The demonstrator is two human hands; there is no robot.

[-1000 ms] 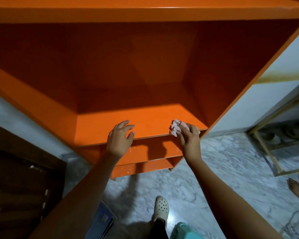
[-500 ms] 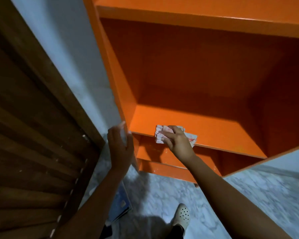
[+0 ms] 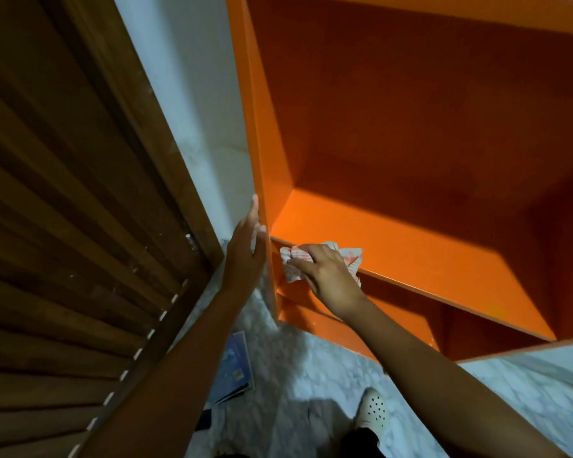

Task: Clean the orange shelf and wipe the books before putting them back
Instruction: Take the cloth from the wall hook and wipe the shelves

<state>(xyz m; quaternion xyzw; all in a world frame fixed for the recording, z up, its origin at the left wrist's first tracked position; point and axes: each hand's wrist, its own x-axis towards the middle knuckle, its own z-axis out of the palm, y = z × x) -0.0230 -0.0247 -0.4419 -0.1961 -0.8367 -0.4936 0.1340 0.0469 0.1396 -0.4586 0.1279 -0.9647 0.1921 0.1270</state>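
near: blue book (image 3: 234,368) flat on marble floor (image 3: 311,358), left of white clog (image 3: 372,409) | presses left hand (image 3: 245,252), fingers straight, against orange shelf (image 3: 427,252) left side | grips checked cloth (image 3: 353,259) in right hand (image 3: 325,276) at board's front-left edge

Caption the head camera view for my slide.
Right hand holds a cloth against the edge of the orange shelf; left hand rests against its side.

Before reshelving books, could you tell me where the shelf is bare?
The orange shelf board lies bare right of and behind the red-checked cloth. Its front-left corner is crowded: right hand gripping cloth, left hand on side panel.
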